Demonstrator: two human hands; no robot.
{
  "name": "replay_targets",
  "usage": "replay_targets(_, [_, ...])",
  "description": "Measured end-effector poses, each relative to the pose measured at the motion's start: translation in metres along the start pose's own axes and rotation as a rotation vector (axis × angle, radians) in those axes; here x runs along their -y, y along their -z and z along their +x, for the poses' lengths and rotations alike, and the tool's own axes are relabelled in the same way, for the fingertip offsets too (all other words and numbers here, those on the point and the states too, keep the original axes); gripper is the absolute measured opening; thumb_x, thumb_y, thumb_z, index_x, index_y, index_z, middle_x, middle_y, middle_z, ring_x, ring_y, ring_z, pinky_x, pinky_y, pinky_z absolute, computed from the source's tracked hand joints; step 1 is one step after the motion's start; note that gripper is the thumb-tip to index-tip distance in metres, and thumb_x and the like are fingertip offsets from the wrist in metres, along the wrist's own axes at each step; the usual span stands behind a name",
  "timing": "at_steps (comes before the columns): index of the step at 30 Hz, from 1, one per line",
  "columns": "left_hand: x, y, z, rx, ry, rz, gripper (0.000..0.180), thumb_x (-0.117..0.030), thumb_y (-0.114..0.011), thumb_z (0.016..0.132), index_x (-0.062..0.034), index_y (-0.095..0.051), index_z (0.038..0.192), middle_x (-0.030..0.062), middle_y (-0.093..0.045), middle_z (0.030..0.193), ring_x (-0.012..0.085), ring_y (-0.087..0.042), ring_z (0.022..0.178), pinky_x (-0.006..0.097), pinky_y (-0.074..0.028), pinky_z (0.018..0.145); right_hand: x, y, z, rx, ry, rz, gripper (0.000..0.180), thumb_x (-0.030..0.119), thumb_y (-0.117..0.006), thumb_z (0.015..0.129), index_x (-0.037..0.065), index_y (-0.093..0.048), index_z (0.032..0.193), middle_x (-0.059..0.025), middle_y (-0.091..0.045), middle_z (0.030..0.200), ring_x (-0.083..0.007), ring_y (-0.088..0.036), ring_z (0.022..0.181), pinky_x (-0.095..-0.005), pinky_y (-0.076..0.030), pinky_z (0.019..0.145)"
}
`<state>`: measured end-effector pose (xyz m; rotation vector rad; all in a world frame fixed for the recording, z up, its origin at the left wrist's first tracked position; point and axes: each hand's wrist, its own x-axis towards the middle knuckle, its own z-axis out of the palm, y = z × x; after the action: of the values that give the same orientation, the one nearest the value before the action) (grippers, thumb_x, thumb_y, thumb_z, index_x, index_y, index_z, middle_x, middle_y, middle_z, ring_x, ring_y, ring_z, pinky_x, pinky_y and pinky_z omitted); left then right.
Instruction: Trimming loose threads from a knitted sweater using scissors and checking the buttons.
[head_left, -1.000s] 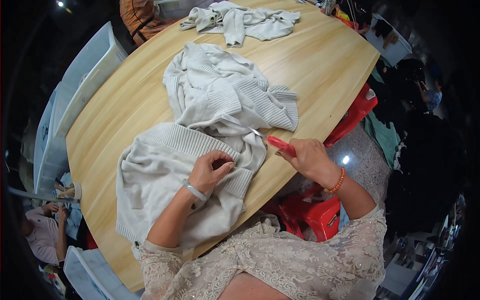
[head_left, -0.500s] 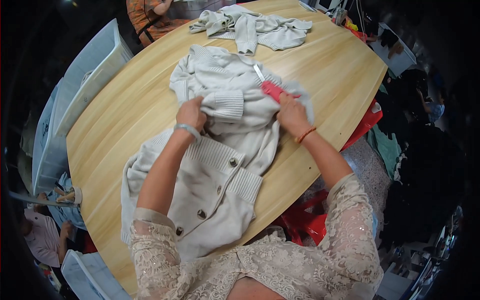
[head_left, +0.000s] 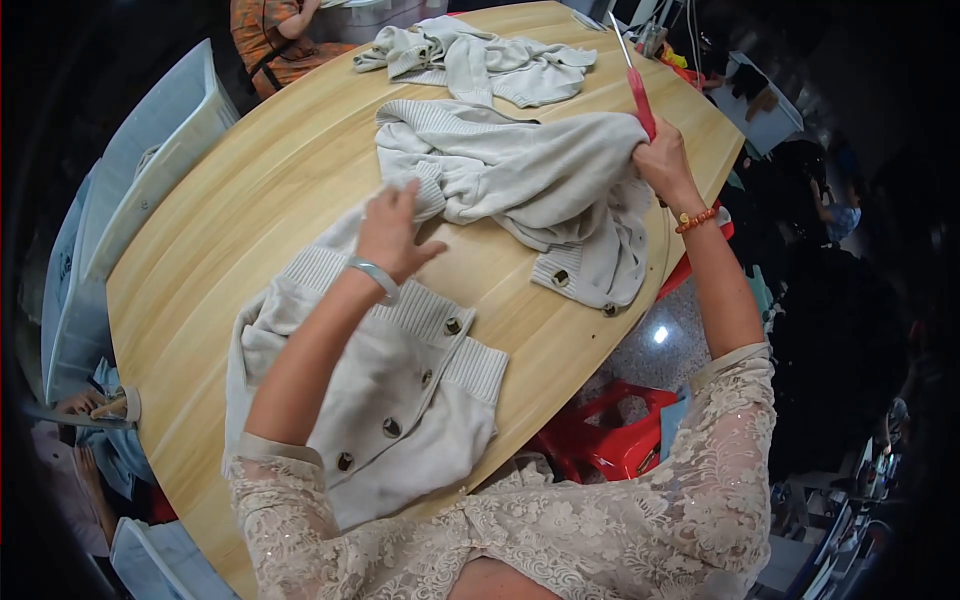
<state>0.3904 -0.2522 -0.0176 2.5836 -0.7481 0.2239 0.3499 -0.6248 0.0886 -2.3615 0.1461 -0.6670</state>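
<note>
1. Right hand (head_left: 662, 160): closed around a bunched edge of the middle cardigan (head_left: 530, 180), lifting it at the table's (head_left: 200, 270) far right rim. The same fist grips a red-handled tool (head_left: 637, 92), its thin metal tip pointing up and away; it may be a snipper, but its type cannot be told.
2. Left hand (head_left: 390, 232): open, fingers spread, hovering just over the near edge of the middle cardigan. It holds nothing. A pale bangle (head_left: 374, 275) sits on the wrist.
3. Near cardigan (head_left: 370, 400): lies flat by the person's chest, dark buttons up, under the left forearm.
4. Far cardigan (head_left: 480, 60): crumpled at the table's far end, well apart from both hands.
5. Step in hand, as judged: the middle cardigan is being drawn over and spread for checking. The next move seems to call for the left hand to press or pinch the knit while the right frees the tool.
6. Change from half a second earlier: both hands then pressed together on the middle cardigan. Now they are apart, the right has swung outward with the fabric, and the left has let go.
7. Surroundings: white crates (head_left: 150, 170) at left, a red stool (head_left: 610, 440) below the table edge.
</note>
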Motion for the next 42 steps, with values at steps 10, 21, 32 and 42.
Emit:
replay_targets(10, [-0.057, -0.046, 0.056, 0.174, 0.396, -1.088, 0.062, -0.014, -0.075, 0.081, 0.0022, -0.048, 0.135, 0.021, -0.066, 0.109, 0.0327, -0.066, 0.104, 0.042, -0.057, 0.076, 0.12, 0.023, -0.056, 0.403, 0.248, 0.67, 0.04, 0.003, -0.071, 0.086, -0.001, -0.061, 0.125, -0.006, -0.068, 0.112, -0.0103, -0.063, 0.101, -0.0262, -0.051, 0.089])
replay_targets(21, [-0.001, 0.135, 0.076, -0.185, -0.419, -1.734, 0.031, -0.025, -0.049, 0.102, -0.0078, -0.054, 0.127, 0.007, -0.063, 0.12, 0.0222, -0.059, 0.112, 0.036, -0.05, 0.097, 0.137, 0.037, -0.095, 0.501, 0.194, 0.63, 0.063, 0.002, -0.081, 0.074, -0.004, -0.053, 0.131, -0.0047, -0.065, 0.114, -0.0098, -0.062, 0.101, -0.0265, -0.051, 0.091])
replay_targets(32, [0.203, 0.128, -0.265, -0.142, 0.359, 0.121, 0.041, -0.015, -0.062, 0.092, -0.0031, -0.056, 0.131, 0.0164, -0.057, 0.129, 0.0338, -0.054, 0.116, 0.041, -0.043, 0.1, 0.069, -0.023, -0.154, 0.728, 0.004, 0.169, 0.021, 0.013, -0.07, 0.083, -0.001, -0.06, 0.094, -0.014, -0.057, 0.072, -0.0225, -0.054, 0.064, -0.0352, -0.044, 0.062])
replay_targets(42, [0.085, 0.189, -0.246, 0.173, 0.488, 0.308, 0.012, -0.001, -0.059, 0.088, 0.0009, -0.067, 0.096, 0.0193, -0.065, 0.077, 0.0307, -0.066, 0.069, 0.04, -0.05, 0.066, 0.062, -0.065, -0.114, 0.328, 0.173, -0.12, 0.027, 0.016, -0.071, 0.081, -0.001, -0.057, 0.096, -0.0277, -0.064, 0.084, -0.0455, -0.062, 0.084, -0.0517, -0.049, 0.073])
